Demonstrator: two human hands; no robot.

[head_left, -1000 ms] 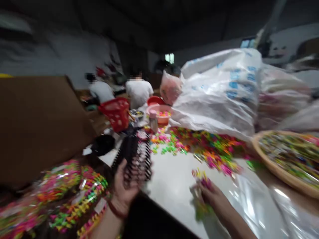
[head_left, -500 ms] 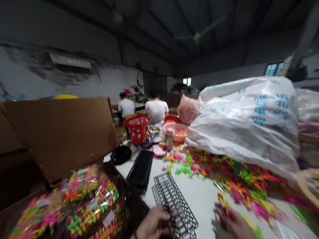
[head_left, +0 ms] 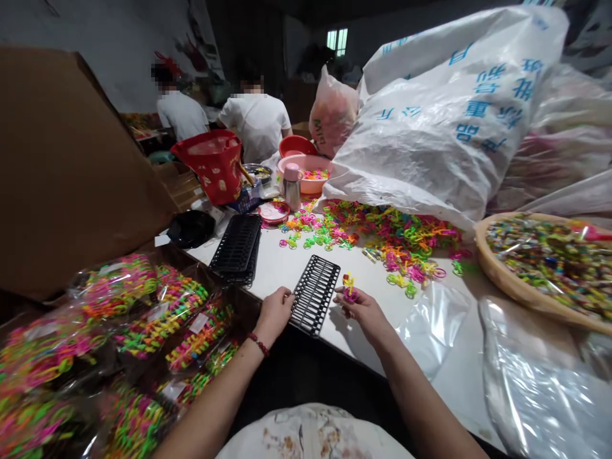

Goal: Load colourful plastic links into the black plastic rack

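Observation:
A black slotted plastic tray [head_left: 315,293] lies flat on the white table [head_left: 287,271] right in front of me. My left hand [head_left: 274,312] rests against the tray's left edge, fingers curled on it. My right hand [head_left: 357,307] sits just right of the tray and pinches a few small neon plastic pieces [head_left: 349,285], pink and yellow. A loose heap of the same coloured pieces [head_left: 382,237] spreads over the table beyond the tray.
A stack of black trays [head_left: 238,246] lies at left. Bagged neon pieces [head_left: 143,319] fill a cardboard box [head_left: 62,166]. Big white sacks [head_left: 444,121], a woven basket [head_left: 545,268], clear bags [head_left: 530,376], a red basket [head_left: 213,164], a bottle [head_left: 291,186], pink basins [head_left: 308,173]. Two people sit behind.
The camera has tilted down. The black tray, held up in my left hand a second ago, now lies flat on the table. My right hand has moved beside it with the pieces.

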